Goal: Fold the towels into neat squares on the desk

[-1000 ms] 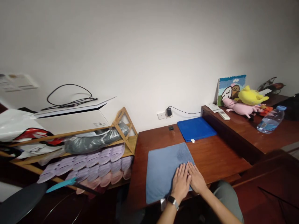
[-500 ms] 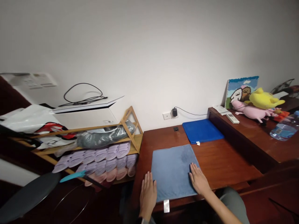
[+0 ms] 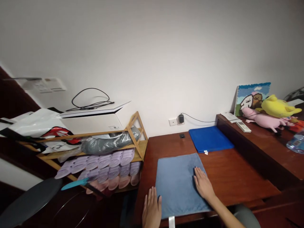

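Observation:
A flat grey-blue square of cloth, like a cushion cover point(image 3: 178, 183), lies spread on the brown wooden desk point(image 3: 237, 177). A white tag point(image 3: 171, 222) sticks out from its near edge. My left hand point(image 3: 152, 207) lies flat along the cloth's left edge, fingers stretched out, the thumb side against the cloth. On its right edge rests my right hand point(image 3: 203, 185), palm down with the fingers extended. Behind the cloth lies a flat bright-blue square piece point(image 3: 210, 139) with a small white tag. Nothing is gripped in either hand.
A wooden rack point(image 3: 140, 148) on the left holds lilac slippers point(image 3: 104, 161), a white box point(image 3: 92, 122) and a bagged grey item. On the raised right ledge are a remote point(image 3: 243, 127), plush toys point(image 3: 263, 118) and a plastic bottle point(image 3: 296, 144). A plug point(image 3: 181, 118) sits in the wall.
The view has tilted slightly up, so things sit lower in the picture. Both hands stay flat at the cloth's edges; the right hand has moved slightly toward the cloth's far edge.

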`<state>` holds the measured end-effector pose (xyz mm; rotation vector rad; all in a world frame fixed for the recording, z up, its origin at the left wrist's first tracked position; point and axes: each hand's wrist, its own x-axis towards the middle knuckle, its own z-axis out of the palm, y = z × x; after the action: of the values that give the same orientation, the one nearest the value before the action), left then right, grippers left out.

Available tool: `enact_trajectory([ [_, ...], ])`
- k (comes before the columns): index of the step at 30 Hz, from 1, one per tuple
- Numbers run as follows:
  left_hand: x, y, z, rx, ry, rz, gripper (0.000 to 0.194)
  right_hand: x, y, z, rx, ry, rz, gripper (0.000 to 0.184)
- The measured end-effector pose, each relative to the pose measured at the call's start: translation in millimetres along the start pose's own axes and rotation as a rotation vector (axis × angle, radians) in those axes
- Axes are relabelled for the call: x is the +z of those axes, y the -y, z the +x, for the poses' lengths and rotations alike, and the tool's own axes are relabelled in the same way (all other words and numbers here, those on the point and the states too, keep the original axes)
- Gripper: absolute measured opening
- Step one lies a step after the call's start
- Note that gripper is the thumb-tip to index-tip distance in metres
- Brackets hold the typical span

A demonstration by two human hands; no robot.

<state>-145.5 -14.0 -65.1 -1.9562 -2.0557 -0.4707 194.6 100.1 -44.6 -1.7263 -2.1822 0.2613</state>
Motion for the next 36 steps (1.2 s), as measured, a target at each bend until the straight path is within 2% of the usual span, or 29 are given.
enact_trajectory([
  [2,-8.7,-11,24,0.052,-0.032,-0.026,0.059,-7,-4,28,0.010,-0.036,0.001,0.068],
  [5,-14.7,-55,86,0.194,-0.008,-0.109,0.057,-14,-8,74,0.023,0.003,-0.029,0.066],
  [8,0.0,-95,146,0.308,0.091,-0.162,0.057,-9,-11,101,0.038,0.093,-0.076,0.067],
  [9,8.4,-101,160,0.306,0.132,-0.165,0.057,-5,-13,104,0.036,0.104,-0.084,0.067],
  [11,25.9,-97,177,0.229,0.203,-0.147,0.059,3,-18,106,0.029,0.095,-0.089,0.067],
  [14,45.2,-64,182,0.017,0.221,-0.083,0.063,10,-23,103,0.035,0.083,-0.106,0.068],
  [16,50.4,-38,177,-0.083,0.203,-0.049,0.064,10,-23,102,0.045,0.086,-0.117,0.069],
  [19,48.9,-12,170,-0.129,0.200,-0.032,0.064,6,-20,102,0.053,0.092,-0.116,0.069],
  [21,43.8,-9,168,-0.134,0.187,-0.021,0.064,4,-19,102,0.056,0.095,-0.115,0.069],
  [23,37.2,-19,170,-0.104,0.133,-0.018,0.062,3,-18,103,0.058,0.099,-0.117,0.068],
  [26,29.0,-62,174,0.070,0.059,-0.083,0.060,3,-18,103,0.052,0.102,-0.120,0.068],
  [29,29.9,-120,176,0.310,0.124,-0.195,0.059,2,-18,103,0.043,0.103,-0.119,0.068],
  [31,36.0,-147,174,0.359,0.195,-0.240,0.060,2,-19,104,0.042,0.110,-0.119,0.067],
  [33,42.9,-154,172,0.288,0.229,-0.240,0.061,3,-20,104,0.042,0.116,-0.115,0.068],
  [36,47.0,-126,168,0.120,0.228,-0.182,0.062,3,-21,104,0.043,0.110,-0.103,0.068],
])
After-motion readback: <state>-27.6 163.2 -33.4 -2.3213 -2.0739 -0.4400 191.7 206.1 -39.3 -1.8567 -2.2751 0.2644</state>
